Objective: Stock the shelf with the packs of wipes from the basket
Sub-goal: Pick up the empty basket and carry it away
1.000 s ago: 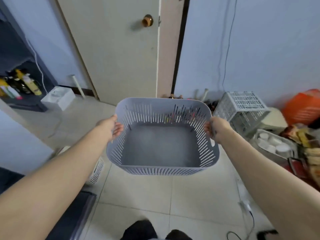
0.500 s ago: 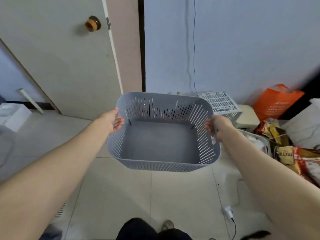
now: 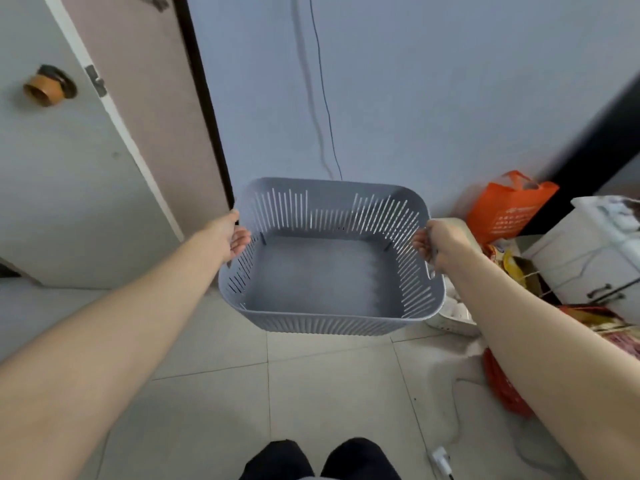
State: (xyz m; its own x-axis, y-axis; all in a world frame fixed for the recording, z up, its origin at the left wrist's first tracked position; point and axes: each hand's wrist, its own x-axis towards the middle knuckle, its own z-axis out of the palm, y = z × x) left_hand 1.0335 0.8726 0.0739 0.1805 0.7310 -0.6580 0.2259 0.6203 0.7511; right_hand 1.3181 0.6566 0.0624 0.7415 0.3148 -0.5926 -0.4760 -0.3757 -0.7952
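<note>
A grey slotted plastic basket (image 3: pixel 332 323) is held in mid-air above the pale tiled floor (image 3: pixel 329 393), roughly level, with its flat grey bottom in full view. Its rim at 9 o'clock is gripped by the left hand (image 3: pixel 232 237), whose fingers are curled over the edge into the inside. The rim at 3 o'clock is gripped by the right hand (image 3: pixel 438 245), closed round the edge beside the handle slot. A pale door (image 3: pixel 69 188) with a brass knob (image 3: pixel 45 90) is seen at 10 o'clock of the basket. An orange fabric bag (image 3: pixel 505 209) stands against the wall at 2 o'clock, and a white cabinet (image 3: pixel 585 265) at 3 o'clock. A white plug (image 3: pixel 441 462) lies on the floor at 5 o'clock.
</note>
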